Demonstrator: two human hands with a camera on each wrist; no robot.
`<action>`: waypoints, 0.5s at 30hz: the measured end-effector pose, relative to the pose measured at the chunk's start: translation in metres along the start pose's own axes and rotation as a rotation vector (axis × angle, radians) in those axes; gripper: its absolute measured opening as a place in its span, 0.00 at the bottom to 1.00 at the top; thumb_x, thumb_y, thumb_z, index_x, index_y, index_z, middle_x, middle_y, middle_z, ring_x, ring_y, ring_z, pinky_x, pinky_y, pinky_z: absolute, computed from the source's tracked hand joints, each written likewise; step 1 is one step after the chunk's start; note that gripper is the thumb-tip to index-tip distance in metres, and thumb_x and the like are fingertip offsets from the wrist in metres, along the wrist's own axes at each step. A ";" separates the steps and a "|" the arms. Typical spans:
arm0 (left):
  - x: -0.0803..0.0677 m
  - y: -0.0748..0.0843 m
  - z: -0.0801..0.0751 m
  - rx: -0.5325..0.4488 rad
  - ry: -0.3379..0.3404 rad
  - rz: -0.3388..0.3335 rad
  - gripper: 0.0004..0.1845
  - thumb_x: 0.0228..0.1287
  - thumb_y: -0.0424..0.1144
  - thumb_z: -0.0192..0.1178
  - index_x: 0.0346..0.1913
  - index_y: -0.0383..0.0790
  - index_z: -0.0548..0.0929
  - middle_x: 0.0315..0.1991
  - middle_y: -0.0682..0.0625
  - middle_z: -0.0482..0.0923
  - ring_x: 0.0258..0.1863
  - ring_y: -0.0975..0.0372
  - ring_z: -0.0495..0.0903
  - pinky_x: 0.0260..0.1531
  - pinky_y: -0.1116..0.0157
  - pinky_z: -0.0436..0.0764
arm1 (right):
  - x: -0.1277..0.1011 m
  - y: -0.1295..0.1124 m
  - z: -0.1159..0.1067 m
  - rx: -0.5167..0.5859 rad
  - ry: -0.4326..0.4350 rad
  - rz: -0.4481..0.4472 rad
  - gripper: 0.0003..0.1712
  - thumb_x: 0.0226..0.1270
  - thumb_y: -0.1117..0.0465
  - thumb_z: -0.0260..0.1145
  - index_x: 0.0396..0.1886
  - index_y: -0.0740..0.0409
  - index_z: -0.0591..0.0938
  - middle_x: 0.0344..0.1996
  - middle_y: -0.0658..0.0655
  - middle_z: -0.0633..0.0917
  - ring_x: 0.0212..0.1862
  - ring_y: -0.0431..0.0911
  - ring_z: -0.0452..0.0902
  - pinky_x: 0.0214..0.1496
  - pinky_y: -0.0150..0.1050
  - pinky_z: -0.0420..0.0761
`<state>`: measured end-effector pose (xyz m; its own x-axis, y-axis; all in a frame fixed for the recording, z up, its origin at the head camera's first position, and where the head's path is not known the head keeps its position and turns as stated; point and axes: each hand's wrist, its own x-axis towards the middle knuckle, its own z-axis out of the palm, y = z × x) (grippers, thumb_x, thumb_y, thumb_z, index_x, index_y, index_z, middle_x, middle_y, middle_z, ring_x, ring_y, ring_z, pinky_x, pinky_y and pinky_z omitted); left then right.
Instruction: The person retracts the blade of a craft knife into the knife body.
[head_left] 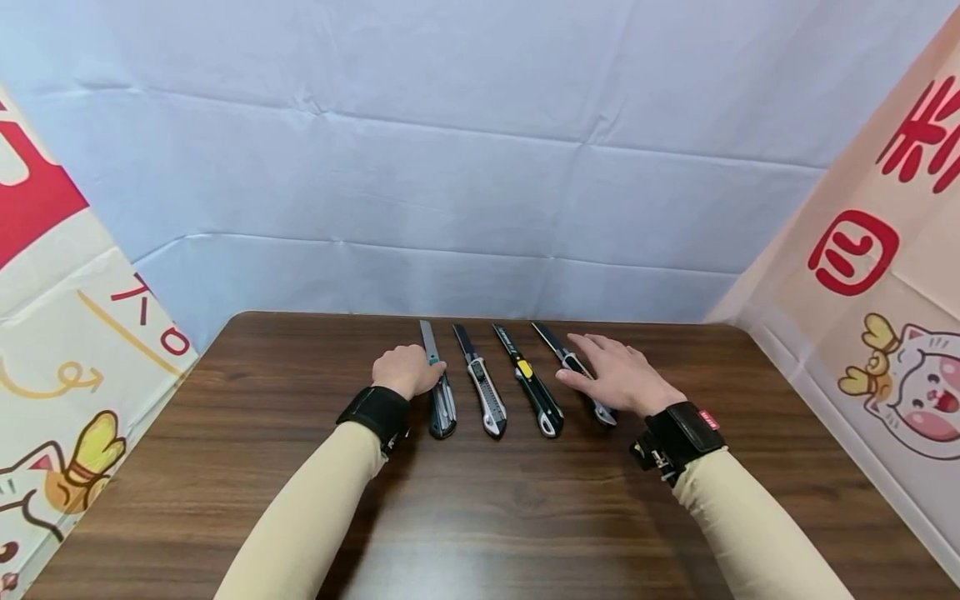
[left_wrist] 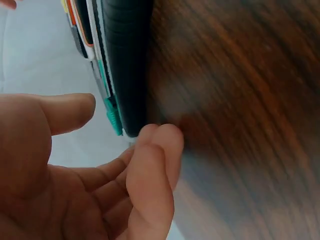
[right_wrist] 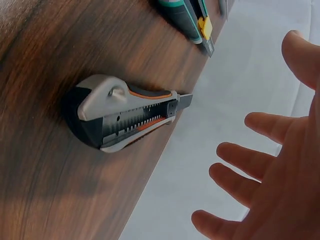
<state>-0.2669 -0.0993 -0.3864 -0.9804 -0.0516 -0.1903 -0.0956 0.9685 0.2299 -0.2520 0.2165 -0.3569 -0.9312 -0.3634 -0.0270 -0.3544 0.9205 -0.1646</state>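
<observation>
Several utility knives lie side by side on the table, blades towards the far edge. My left hand (head_left: 405,371) is at the leftmost knife (head_left: 443,412), a dark one with teal parts. In the left wrist view its fingers bend loosely by that knife's dark handle (left_wrist: 127,65), while the thumb stands apart from it. Over the rightmost knife (head_left: 604,415), grey and black, hovers my right hand (head_left: 622,377) with spread fingers. The right wrist view shows that knife's grey handle (right_wrist: 102,95) with orange trim, apart from the fingers.
Between them lie a grey-white knife (head_left: 487,398) and a black-green knife with a yellow slider (head_left: 536,392). The brown wooden table (head_left: 525,508) ends at a pale blue cloth backdrop (head_left: 450,192). Printed panels with cartoon cats flank both sides.
</observation>
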 end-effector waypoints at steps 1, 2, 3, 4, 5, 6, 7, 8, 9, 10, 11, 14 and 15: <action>0.001 0.001 0.001 0.001 0.002 -0.004 0.26 0.70 0.60 0.50 0.39 0.40 0.85 0.31 0.45 0.79 0.26 0.55 0.77 0.21 0.63 0.70 | 0.000 0.000 0.000 0.000 -0.004 0.004 0.46 0.69 0.29 0.48 0.76 0.53 0.59 0.72 0.67 0.65 0.72 0.65 0.59 0.70 0.71 0.57; 0.003 0.002 0.002 0.003 0.003 -0.008 0.26 0.70 0.61 0.51 0.36 0.41 0.85 0.29 0.46 0.79 0.25 0.55 0.76 0.20 0.63 0.70 | 0.000 0.000 0.001 0.002 -0.007 0.010 0.46 0.69 0.29 0.48 0.77 0.52 0.58 0.72 0.67 0.64 0.72 0.65 0.59 0.70 0.71 0.56; 0.004 0.003 0.003 0.006 0.006 -0.012 0.27 0.69 0.62 0.51 0.33 0.41 0.84 0.27 0.46 0.78 0.24 0.55 0.76 0.19 0.63 0.69 | 0.000 0.000 0.001 0.001 -0.009 0.011 0.46 0.69 0.29 0.48 0.77 0.51 0.58 0.72 0.67 0.64 0.72 0.65 0.58 0.70 0.72 0.55; 0.005 0.003 0.004 0.011 0.007 -0.016 0.27 0.69 0.62 0.51 0.30 0.42 0.84 0.25 0.47 0.77 0.23 0.56 0.76 0.19 0.63 0.69 | 0.000 -0.001 0.001 0.001 -0.010 0.014 0.46 0.69 0.29 0.47 0.77 0.51 0.57 0.72 0.67 0.64 0.72 0.65 0.58 0.70 0.72 0.54; 0.006 0.004 0.005 0.017 0.007 -0.019 0.28 0.68 0.63 0.52 0.27 0.42 0.83 0.23 0.48 0.75 0.22 0.56 0.75 0.18 0.63 0.69 | 0.000 0.000 0.001 -0.001 -0.012 0.015 0.46 0.69 0.29 0.47 0.77 0.51 0.57 0.72 0.67 0.64 0.72 0.65 0.58 0.70 0.73 0.53; 0.008 0.005 0.006 0.024 0.008 -0.023 0.28 0.67 0.64 0.52 0.25 0.43 0.82 0.22 0.48 0.74 0.22 0.57 0.75 0.18 0.64 0.69 | 0.000 0.000 0.001 0.002 -0.013 0.021 0.46 0.69 0.29 0.47 0.77 0.50 0.57 0.72 0.66 0.64 0.73 0.65 0.57 0.71 0.73 0.52; 0.009 0.005 0.006 0.030 0.009 -0.029 0.28 0.66 0.65 0.53 0.23 0.43 0.81 0.21 0.49 0.73 0.21 0.57 0.74 0.17 0.64 0.69 | 0.000 0.000 0.002 0.005 -0.014 0.022 0.46 0.69 0.28 0.47 0.77 0.50 0.56 0.73 0.66 0.63 0.73 0.65 0.57 0.71 0.73 0.51; 0.010 0.006 0.007 0.035 0.011 -0.034 0.29 0.66 0.65 0.53 0.23 0.44 0.80 0.20 0.49 0.73 0.21 0.57 0.74 0.17 0.64 0.70 | 0.000 -0.001 0.002 0.008 -0.013 0.023 0.46 0.69 0.28 0.47 0.77 0.50 0.56 0.73 0.66 0.63 0.73 0.65 0.57 0.71 0.73 0.51; 0.011 0.006 0.008 0.038 0.012 -0.038 0.29 0.65 0.66 0.54 0.22 0.44 0.81 0.20 0.49 0.73 0.21 0.58 0.75 0.17 0.64 0.71 | 0.000 -0.001 0.002 0.011 -0.011 0.021 0.46 0.69 0.28 0.47 0.77 0.50 0.56 0.72 0.66 0.63 0.73 0.65 0.57 0.71 0.73 0.51; 0.012 0.007 0.008 0.040 0.011 -0.042 0.29 0.65 0.66 0.54 0.23 0.43 0.81 0.20 0.50 0.73 0.21 0.58 0.75 0.18 0.64 0.72 | 0.000 -0.001 0.003 0.016 -0.010 0.021 0.46 0.69 0.28 0.47 0.77 0.50 0.57 0.72 0.66 0.64 0.73 0.65 0.57 0.71 0.73 0.50; 0.012 0.008 0.009 0.041 0.010 -0.046 0.29 0.64 0.66 0.55 0.24 0.43 0.82 0.20 0.49 0.74 0.21 0.58 0.76 0.18 0.63 0.74 | 0.000 -0.001 0.003 0.020 -0.010 0.020 0.46 0.69 0.28 0.47 0.77 0.50 0.57 0.73 0.66 0.64 0.73 0.65 0.57 0.71 0.73 0.50; 0.014 0.009 0.009 0.034 0.005 -0.060 0.27 0.65 0.64 0.56 0.32 0.41 0.86 0.25 0.47 0.79 0.23 0.56 0.78 0.22 0.61 0.79 | -0.001 -0.002 0.005 0.034 -0.005 0.011 0.47 0.69 0.28 0.47 0.77 0.50 0.57 0.72 0.67 0.64 0.72 0.66 0.57 0.70 0.74 0.50; 0.014 0.010 0.009 0.030 0.004 -0.063 0.26 0.65 0.63 0.56 0.35 0.41 0.86 0.28 0.46 0.81 0.24 0.56 0.79 0.23 0.60 0.80 | -0.001 -0.002 0.006 0.037 -0.004 0.009 0.47 0.68 0.28 0.47 0.77 0.50 0.57 0.72 0.67 0.64 0.72 0.66 0.57 0.70 0.74 0.50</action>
<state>-0.2802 -0.0882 -0.3958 -0.9733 -0.1134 -0.1997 -0.1518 0.9701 0.1893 -0.2504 0.2141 -0.3622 -0.9340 -0.3558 -0.0328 -0.3426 0.9178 -0.2009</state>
